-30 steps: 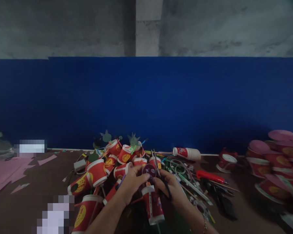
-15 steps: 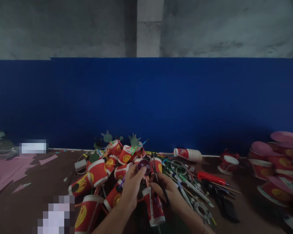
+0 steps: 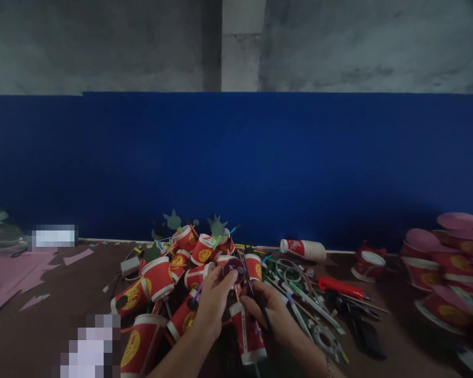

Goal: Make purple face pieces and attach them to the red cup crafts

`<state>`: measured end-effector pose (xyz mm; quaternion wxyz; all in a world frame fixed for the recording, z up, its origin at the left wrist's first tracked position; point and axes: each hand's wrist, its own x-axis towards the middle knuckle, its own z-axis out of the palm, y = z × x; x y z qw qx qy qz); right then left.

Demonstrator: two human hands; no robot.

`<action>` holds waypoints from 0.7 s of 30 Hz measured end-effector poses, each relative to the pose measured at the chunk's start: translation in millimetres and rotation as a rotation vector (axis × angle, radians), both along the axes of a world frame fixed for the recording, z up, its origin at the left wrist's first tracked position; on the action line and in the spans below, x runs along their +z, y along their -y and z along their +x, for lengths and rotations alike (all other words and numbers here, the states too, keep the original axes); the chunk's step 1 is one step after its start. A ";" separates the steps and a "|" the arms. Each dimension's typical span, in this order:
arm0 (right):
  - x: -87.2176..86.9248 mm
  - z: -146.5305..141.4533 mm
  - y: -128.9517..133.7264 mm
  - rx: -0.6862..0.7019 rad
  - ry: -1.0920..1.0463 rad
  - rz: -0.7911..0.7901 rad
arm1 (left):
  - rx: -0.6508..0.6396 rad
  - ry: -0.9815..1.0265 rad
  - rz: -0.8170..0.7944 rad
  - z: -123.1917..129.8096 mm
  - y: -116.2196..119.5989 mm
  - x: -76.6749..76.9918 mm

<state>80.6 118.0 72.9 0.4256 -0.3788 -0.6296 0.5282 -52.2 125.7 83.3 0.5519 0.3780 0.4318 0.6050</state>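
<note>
With 12 straight ahead of me, the blue panel [image 3: 236, 168] runs across the whole far side, with grey concrete wall [image 3: 114, 47] above it. Under my arms spreads the brown table [image 3: 76, 278]. The heap of red paper cups [image 3: 157, 278] sprawls from 8 o'clock round to 12, several with coloured straws, some with green cut-outs. Out at 3 o'clock sits a group of red cups with pink discs [image 3: 421, 241], and at 9 o'clock lie pink sheets [image 3: 16, 273]. The nested cups [image 3: 302, 250] lie on their side at 1 o'clock, and a red-handled tool [image 3: 341, 286] is at 3, beyond a tangle of cables.

My left hand [image 3: 212, 302] is clamped on the purple disc, thumb across its front. My right hand [image 3: 270, 310] is just beside it, fingers round the scissors, their tips at the strip; whether they pinch it I cannot tell. The red cup [image 3: 246, 333] I'm working on is tilted just below, towards 6 o'clock. The black scissors [image 3: 248, 278] point up to 12, blades near each other. The purple disc [image 3: 232, 269] stands above the cup, and the short orange strip [image 3: 237, 290] shows between them.

A second ago my right fingers were up by the disc's edge; now they are down at the strip. I take that to mean the left hand alone steadies the disc, and the join below it gets my attention
</note>
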 end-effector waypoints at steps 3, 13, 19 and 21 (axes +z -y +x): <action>-2.5 -0.5 -0.4 -0.021 -0.009 0.000 | 0.007 0.034 -0.020 1.5 1.0 1.0; -8.0 -0.4 -2.9 -0.032 -0.010 -0.004 | 0.027 0.113 -0.028 1.8 2.0 1.9; -5.9 -0.8 -2.0 -0.047 0.017 0.004 | -0.013 0.098 -0.006 0.7 2.0 1.5; -7.1 -1.1 -2.2 -0.047 0.021 -0.003 | -0.020 0.106 -0.011 0.7 1.6 0.4</action>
